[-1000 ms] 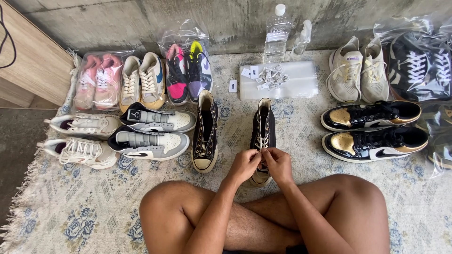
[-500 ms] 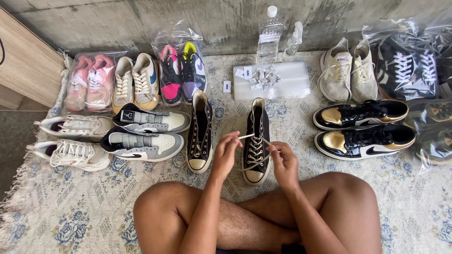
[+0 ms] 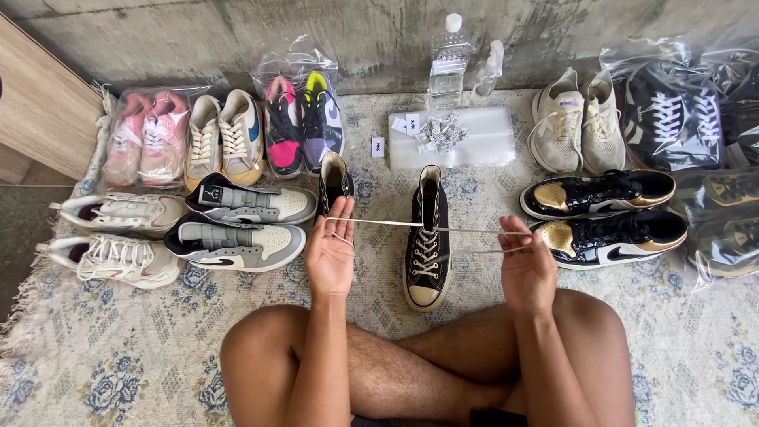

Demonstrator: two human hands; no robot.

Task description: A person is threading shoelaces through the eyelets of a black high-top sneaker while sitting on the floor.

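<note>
1. Rug [image 3: 103,356]: patterned, laid with rows of shoes.
2. High-top [image 3: 427,237]: black, upright on rug, between both hands.
3. Left hand [image 3: 330,255]: palm up, fingers loosely curled, pinching one lace [image 3: 379,222] end.
4. Right hand [image 3: 526,269]: fingers closed on other lace end, pulled taut sideways.

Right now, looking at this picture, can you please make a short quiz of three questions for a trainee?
1. True or false: the left hand and right hand pull the white lace sideways, away from each other.
2. Which shoe is the lace threaded in? A) black high-top sneaker B) pink shoe C) white running shoe
3. Fill in: the shoes lie on a patterned ____.

Key: 1 true; 2 A; 3 rug.
</note>
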